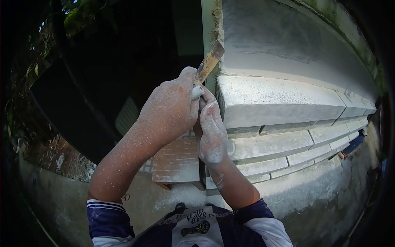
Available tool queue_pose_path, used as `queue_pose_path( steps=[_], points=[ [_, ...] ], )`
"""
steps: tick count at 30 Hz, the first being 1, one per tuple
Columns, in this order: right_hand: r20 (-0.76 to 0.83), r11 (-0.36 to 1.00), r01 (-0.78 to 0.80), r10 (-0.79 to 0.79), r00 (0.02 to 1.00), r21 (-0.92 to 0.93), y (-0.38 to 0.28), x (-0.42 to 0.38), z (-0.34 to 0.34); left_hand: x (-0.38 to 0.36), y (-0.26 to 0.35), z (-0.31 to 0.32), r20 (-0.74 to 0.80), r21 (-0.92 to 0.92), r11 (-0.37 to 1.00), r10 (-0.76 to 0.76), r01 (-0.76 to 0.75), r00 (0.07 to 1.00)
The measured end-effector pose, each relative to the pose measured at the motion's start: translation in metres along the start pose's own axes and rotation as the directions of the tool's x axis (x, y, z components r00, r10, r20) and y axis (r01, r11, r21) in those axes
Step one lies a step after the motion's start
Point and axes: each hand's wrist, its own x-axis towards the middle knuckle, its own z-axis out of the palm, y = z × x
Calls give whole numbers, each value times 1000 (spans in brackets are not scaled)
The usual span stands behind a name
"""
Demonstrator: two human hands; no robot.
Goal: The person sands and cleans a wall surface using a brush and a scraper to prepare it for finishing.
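Note:
My left hand (170, 105), coated in pale dust, is closed. From its thumb side a flat, stained blade (210, 61) slants up and to the right, worn brown and yellowish. Just below the blade, the end of a short white tube (197, 92) pokes out of the same grip. My right hand (213, 131), also powdery, is closed up against the left, its fingertips beside the tube's end. Whatever lies inside its fingers is hidden. Both hands are raised in front of the wall corner.
Stepped white masonry ledges (284, 96) run along the right, below a grey plastered wall panel (271, 37). A dusty wooden stool or box (177, 160) stands beneath my hands. A dark opening (152, 45) lies to the left. Part of another person (352, 146) shows at far right.

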Motion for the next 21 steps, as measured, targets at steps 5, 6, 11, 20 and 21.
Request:
queue_pose_path(
  steps=[5, 6, 11, 20, 21],
  points=[
    [-82, 921, 49, -18, 996, 387, -6, 54, 21, 10, -12, -8, -42, 3, 993, 118, -118, 992],
    [-82, 881, 65, -30, 996, 468, -6, 65, 29, 15, -18, -12, -34, 5, 988, 153, -153, 988],
    [-99, 758, 106, -54, 994, 644, 7, 88, 31, 25, -18, -14, -51, 27, 977, 213, -212, 976],
    [-269, 821, 234, -103, 958, 521, 35, 92, 14, 23, -25, -19, 89, 58, 971, 225, -230, 970],
    [-278, 825, 234, -97, 956, 515, 34, 91, 16, 25, -25, -18, 93, 58, 970, 232, -238, 968]
  ],
)
